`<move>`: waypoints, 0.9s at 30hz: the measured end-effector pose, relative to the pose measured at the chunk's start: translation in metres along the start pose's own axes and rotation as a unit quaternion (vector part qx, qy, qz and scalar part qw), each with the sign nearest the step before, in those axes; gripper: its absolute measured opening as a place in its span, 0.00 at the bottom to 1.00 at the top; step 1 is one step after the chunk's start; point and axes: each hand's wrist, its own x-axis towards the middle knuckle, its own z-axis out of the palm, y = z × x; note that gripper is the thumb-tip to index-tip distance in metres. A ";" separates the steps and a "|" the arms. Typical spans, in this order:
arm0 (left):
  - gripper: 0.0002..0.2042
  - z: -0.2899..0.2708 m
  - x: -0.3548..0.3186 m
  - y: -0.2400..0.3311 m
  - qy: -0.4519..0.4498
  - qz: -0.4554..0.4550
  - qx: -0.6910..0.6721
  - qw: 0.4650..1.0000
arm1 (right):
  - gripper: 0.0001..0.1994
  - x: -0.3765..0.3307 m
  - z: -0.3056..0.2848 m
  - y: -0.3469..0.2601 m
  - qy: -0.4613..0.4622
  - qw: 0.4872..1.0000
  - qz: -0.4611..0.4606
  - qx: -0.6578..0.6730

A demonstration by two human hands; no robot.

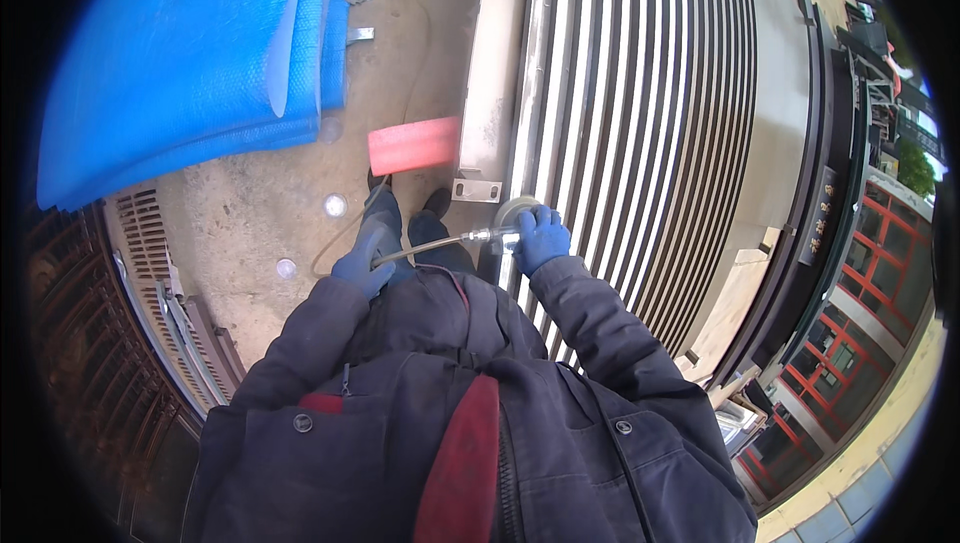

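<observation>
My right hand (544, 237), in a blue glove, is closed around an air sander (508, 239) with a round pad. The sander rests at the near-left edge of a long slatted metal panel (605, 133). From its fitting an air hose (432, 246) runs left to my left hand (366, 261), also gloved in blue. The fingers of that hand are wrapped round the hose. Just beyond the sander, a slotted metal bracket (478, 190) sticks out from the end of a pale metal beam (492, 73).
A red-pink strip (412, 147) lies against the beam, beyond my feet. Large blue sheeting (190, 53) covers the far left. Round clear objects (335, 205) dot the concrete floor. Slotted metal frames (150, 243) stand at the left; red-framed windows (850, 313) show at the right.
</observation>
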 end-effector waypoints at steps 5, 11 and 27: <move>0.40 -0.011 -0.005 0.009 0.032 0.071 -0.020 0.997 | 0.25 0.035 -0.007 -0.001 0.093 0.995 -0.035 -0.015; 0.42 -0.009 -0.001 0.008 0.020 0.079 -0.036 0.996 | 0.23 0.015 -0.001 0.013 0.013 1.000 0.002 -0.011; 0.37 -0.012 -0.014 -0.001 -0.037 0.064 0.038 0.997 | 0.25 -0.041 0.015 0.002 -0.059 0.998 0.021 -0.020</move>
